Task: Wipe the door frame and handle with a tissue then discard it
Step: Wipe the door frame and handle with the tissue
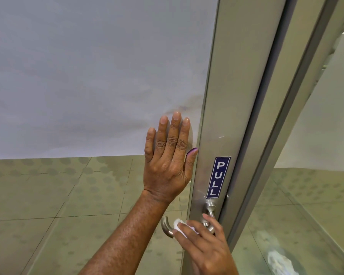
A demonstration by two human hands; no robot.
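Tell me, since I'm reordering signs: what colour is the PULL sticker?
Dark blue with white letters, clearest in the head view.

— What do you see on the metal strip?
— You see a blue sign [218, 177] with white letters that say PULL.
— And behind the glass?
— You see a frosted panel [87, 76] up high, and a floor [48, 205] of greenish tiles with round dots below it.
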